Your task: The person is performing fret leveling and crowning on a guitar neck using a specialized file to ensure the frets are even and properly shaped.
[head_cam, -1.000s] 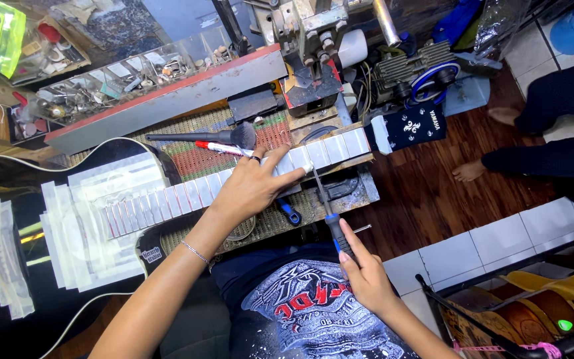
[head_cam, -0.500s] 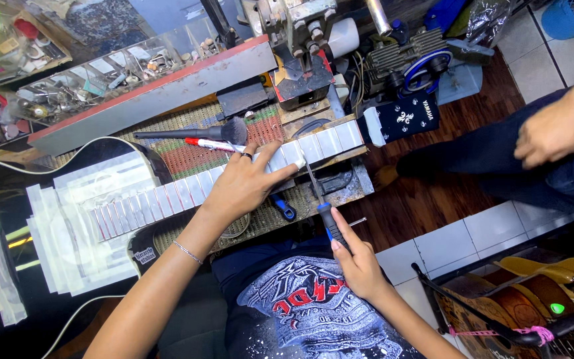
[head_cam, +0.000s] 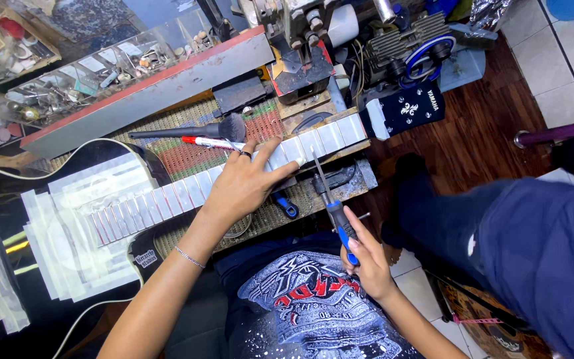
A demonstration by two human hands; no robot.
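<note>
- The taped guitar neck [head_cam: 187, 189] runs from lower left to upper right; the left hand [head_cam: 244, 186] lies flat and spread on it.
- The right hand [head_cam: 367, 256] grips a blue-handled file [head_cam: 330, 199], its tip probably touching the neck just right of the left hand.

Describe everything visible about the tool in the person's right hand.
The screwdriver has a blue and black handle and a thin metal shaft. The right hand grips the handle, holding it tilted, tip pointing up toward the taped guitar neck that the left hand presses on. Whether the tip touches the neck cannot be told.
</note>
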